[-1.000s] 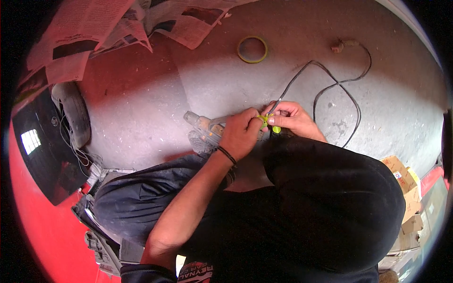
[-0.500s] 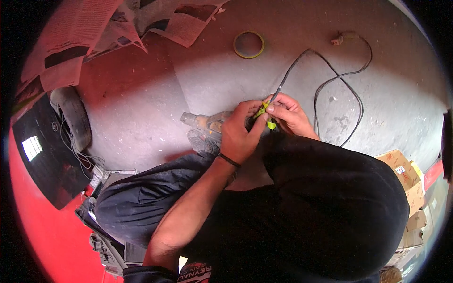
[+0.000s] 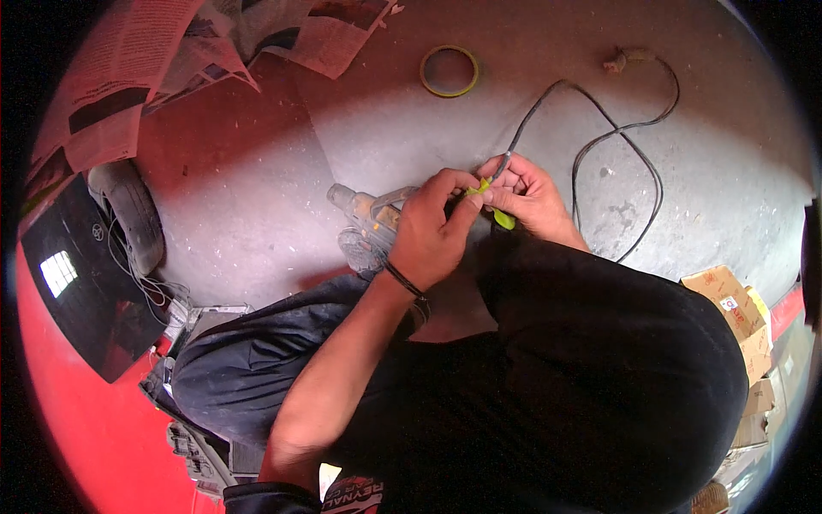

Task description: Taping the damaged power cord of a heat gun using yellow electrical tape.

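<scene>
Both your hands meet over the grey concrete floor [image 3: 257,214]: left hand [image 3: 432,227] and right hand [image 3: 531,197] each pinch the strip of yellow-green tape [image 3: 501,216] at the end of the thin black cable [image 3: 599,146], grip clenched on it. Tape looks light, soft and sticky, so it'll likely fold on itself; hold it by the edges, close to the cable, and keep it taut. Worn power tool [image 3: 377,224] lies just under your left hand, yellow tape roll [image 3: 449,70] well apart beyond.

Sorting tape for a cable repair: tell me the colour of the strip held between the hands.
Bright yellow-green strip, clearest in the head view.
</scene>
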Demonstrator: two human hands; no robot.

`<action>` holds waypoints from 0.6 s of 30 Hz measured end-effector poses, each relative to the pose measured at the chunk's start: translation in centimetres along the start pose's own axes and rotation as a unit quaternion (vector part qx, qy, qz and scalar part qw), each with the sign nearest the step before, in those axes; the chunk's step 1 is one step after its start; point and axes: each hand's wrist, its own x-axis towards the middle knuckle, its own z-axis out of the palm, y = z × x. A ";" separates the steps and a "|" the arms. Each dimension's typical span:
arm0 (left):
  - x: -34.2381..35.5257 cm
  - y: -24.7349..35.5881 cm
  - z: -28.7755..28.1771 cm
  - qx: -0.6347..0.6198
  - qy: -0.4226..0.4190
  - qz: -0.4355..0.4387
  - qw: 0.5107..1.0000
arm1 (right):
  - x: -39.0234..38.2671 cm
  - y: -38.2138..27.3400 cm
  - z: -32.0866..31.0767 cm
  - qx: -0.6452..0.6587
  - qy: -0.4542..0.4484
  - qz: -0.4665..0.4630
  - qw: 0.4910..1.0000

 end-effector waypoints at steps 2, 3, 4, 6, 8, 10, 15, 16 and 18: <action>0.2 0.5 -0.6 -0.053 -0.063 -0.026 0.996 | -0.2 -0.4 0.2 -0.018 0.013 0.025 0.999; 0.2 0.3 -0.6 -0.054 -0.063 -0.026 0.996 | -0.5 -0.8 0.3 -0.018 0.014 0.026 0.999; 0.2 0.1 -0.8 -0.069 -0.085 -0.018 0.994 | -0.8 -1.9 0.6 -0.018 0.005 0.038 0.999; 0.3 -0.3 -1.2 -0.084 -0.104 -0.010 0.991 | -1.0 -2.3 0.5 -0.018 -0.005 0.050 0.999; 0.5 -0.3 -1.4 -0.066 -0.151 -0.046 0.985 | -1.2 -1.4 -0.6 0.019 -0.009 0.068 0.997; 0.5 -0.3 -1.3 -0.054 -0.146 -0.051 0.987 | -0.6 -0.1 -1.5 0.023 -0.028 0.051 0.998; 0.6 -0.8 -1.1 -0.065 -0.136 -0.063 0.987 | -0.4 0.5 -0.6 0.037 -0.041 -0.003 0.998; 0.6 -0.7 -0.9 -0.079 -0.121 -0.074 0.987 | -0.4 0.2 -0.1 0.046 -0.034 -0.001 0.998; 0.5 -0.5 -0.9 -0.092 -0.105 -0.085 0.987 | -0.5 0.2 0.3 0.055 -0.028 0.002 0.998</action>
